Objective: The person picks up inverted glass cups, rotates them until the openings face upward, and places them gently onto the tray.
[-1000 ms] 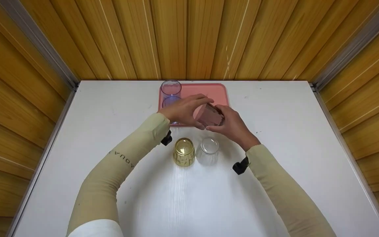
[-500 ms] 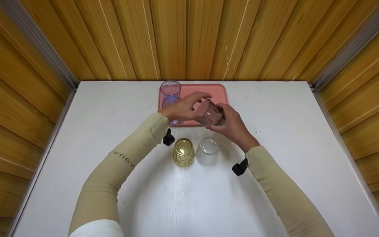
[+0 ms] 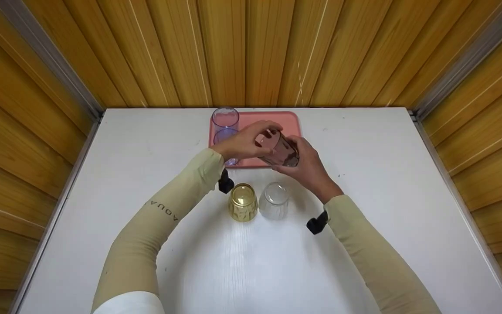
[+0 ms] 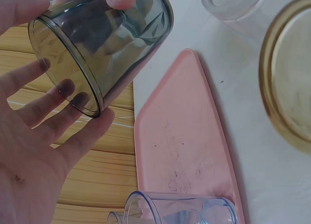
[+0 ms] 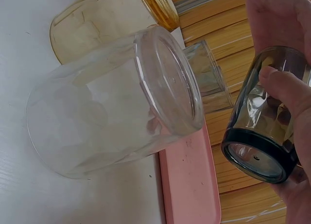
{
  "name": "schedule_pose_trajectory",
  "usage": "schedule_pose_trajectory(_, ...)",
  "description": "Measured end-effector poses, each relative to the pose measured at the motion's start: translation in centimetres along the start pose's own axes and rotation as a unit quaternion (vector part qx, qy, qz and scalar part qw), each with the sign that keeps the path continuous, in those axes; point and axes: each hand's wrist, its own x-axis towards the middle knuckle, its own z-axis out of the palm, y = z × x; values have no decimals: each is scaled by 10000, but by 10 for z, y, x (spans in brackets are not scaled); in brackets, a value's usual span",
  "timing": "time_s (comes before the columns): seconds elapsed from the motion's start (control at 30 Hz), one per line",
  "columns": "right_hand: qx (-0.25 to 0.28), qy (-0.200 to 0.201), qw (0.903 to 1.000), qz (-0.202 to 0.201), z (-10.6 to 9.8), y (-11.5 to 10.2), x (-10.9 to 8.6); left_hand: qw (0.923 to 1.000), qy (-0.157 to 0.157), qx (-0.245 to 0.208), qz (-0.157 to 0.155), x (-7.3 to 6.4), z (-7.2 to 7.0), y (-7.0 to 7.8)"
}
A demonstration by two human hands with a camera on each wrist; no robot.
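Head view: one smoky, translucent, faceted tumbler (image 3: 284,151) tilts above the pink tray (image 3: 292,123) near the tabletop's (image 3: 373,174) back edge, gripped by the right hand (image 3: 305,165); the left hand's (image 3: 245,141) loosely spread fingers curve round its rim. The left hand partly hides two blue tumblers (image 3: 225,125). One yellow tumbler (image 3: 243,205) and one clear tumbler (image 3: 273,206) stand inverted.

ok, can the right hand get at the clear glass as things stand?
Probably not right now: the right hand holds the dark glass. Otherwise the way looks free: the clear glass stands upside down nearby with nothing on top.
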Motion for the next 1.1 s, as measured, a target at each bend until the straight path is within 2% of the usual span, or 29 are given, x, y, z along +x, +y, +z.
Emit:
schedule_pose_trajectory(0.47, -184, 81, 9997, 148, -2, 4, -3, 9988, 112, 453, 174, 5, -1, -4)
schedule_pose_trajectory(0.67, -331, 162, 9992, 136, -2, 7, -6, 9977, 205, 632, -113, 8, -2, -2)
schedule_pose_trajectory(0.9, -316, 423, 9986, -17, -3, 9, -14, 9960, 140, 794, -379, 12, -1, 0)
schedule_pose_trajectory(1.1, -257, 261, 9993, 6, -4, 9, -16, 9931, 143, 1004, -592, 17, -2, 3)
